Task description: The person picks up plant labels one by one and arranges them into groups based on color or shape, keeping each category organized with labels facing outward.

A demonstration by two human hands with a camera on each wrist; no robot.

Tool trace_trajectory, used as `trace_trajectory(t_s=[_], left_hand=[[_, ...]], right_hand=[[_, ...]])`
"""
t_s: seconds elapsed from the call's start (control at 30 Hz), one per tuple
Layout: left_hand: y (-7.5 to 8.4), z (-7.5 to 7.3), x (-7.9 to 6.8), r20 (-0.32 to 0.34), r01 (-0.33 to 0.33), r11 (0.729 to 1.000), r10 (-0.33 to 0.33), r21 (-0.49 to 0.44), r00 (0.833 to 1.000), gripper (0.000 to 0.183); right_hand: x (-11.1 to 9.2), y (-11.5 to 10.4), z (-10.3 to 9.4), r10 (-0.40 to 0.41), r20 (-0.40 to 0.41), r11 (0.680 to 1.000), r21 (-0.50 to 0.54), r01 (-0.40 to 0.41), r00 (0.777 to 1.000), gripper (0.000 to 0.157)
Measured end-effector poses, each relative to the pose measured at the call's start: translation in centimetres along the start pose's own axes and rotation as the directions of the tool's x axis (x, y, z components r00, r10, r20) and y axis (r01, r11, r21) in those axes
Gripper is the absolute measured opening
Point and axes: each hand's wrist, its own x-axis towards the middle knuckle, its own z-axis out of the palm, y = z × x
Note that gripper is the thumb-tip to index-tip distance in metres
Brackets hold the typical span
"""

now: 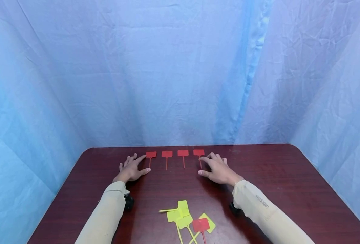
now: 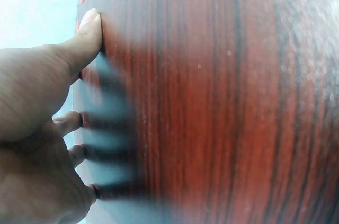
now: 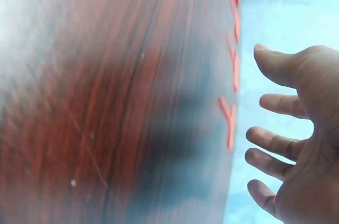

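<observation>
A row of several red plastic tags, each a flat head on a thin stem, lies along the far side of the table. My left hand [image 1: 131, 170] rests at the row's left end with fingers spread. Its index fingertip meets the edge of the leftmost red tag [image 1: 151, 154], and the thumb tip lies by that stem. At the other end my right hand [image 1: 218, 169] is beside the rightmost red tag [image 1: 199, 152], its fingers loosely bent over the stem and gripping nothing. Between the hands lie two more red tags, one left [image 1: 167, 154] and one right [image 1: 183, 153].
Nearer me on the dark wood table [image 1: 155, 189] is a loose pile of several yellow tags [image 1: 183, 207], with a red tag [image 1: 200, 225] on top. A pale blue curtain [image 1: 180, 84] hangs behind the table's far edge and at both sides.
</observation>
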Motion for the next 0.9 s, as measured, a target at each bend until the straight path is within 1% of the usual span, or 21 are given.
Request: trace_trajectory(t_s=[0.13,0.27,0.37,0.57,0.6,0.67,0.77,0.9], left_hand=[[0.0,0.0,0.1,0.005,0.004,1.000,-0.004,0.001,1.000,0.075],[0.0,0.1,0.1,0.007,0.008,1.000,-0.008,0.001,1.000,0.075],[0.0,0.1,0.1,0.009,0.009,1.000,-0.009,0.002,1.000,0.076],[-0.1,0.1,0.1,0.009,0.006,1.000,-0.006,-0.016,1.000,0.076],[-0.3,0.2,0.2,-0.003,-0.002,1.000,0.002,-0.018,1.000,0.077],[-0.3,0.2,0.1,-0.004,-0.001,1.000,0.001,-0.025,1.000,0.078],[-0.2,0.1,0.1,-0.007,-0.004,1.000,0.003,-0.025,1.000,0.079],[0.1,-0.1,-0.1,0.005,0.005,1.000,-0.005,-0.008,1.000,0.077]], right_hand=[[-0.9,-0.9,-0.2,-0.042,0.013,0.999,0.002,0.042,0.999,0.055],[-1.9,-1.8,-0.4,-0.098,0.044,0.995,-0.001,0.099,0.994,0.052],[-2.8,-2.4,-0.6,-0.143,0.060,0.989,-0.010,0.144,0.988,0.052],[-4.1,-3.7,-0.7,-0.206,0.076,0.978,-0.017,0.208,0.976,0.052],[-4.3,-4.0,-0.8,-0.217,0.083,0.976,-0.015,0.218,0.973,0.052],[-4.7,-4.4,-0.7,-0.241,0.095,0.970,-0.005,0.243,0.966,0.051],[-5.4,-4.9,-0.6,-0.255,0.126,0.967,0.004,0.256,0.959,0.051],[-6.4,-5.4,-0.2,-0.250,0.182,0.968,0.019,0.251,0.951,0.050]])
